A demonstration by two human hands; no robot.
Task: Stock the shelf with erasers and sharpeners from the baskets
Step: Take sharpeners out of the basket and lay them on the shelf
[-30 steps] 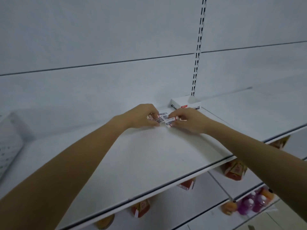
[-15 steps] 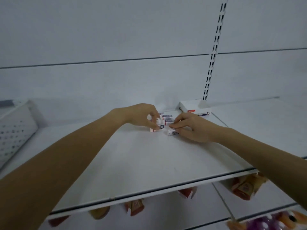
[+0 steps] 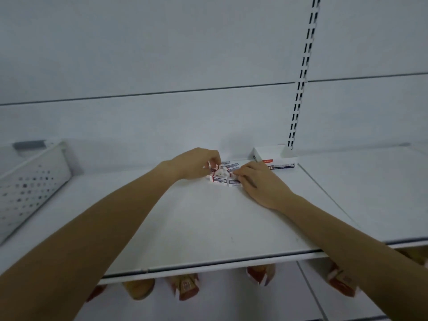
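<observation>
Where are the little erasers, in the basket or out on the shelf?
Out: the erasers lie clustered on the shelf between the left hand and right hand, apart from the basket.

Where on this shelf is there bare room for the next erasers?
Bare shelf lies between the perforated basket at left and the erasers, and forward of them to the front edge. The neighbouring board right of the white box is bare too. Crowded: the back, where left hand and right hand meet on the erasers.

Shop — slotted shelving upright (image 3: 301, 89), stocked snack packets (image 3: 187, 287)
</observation>
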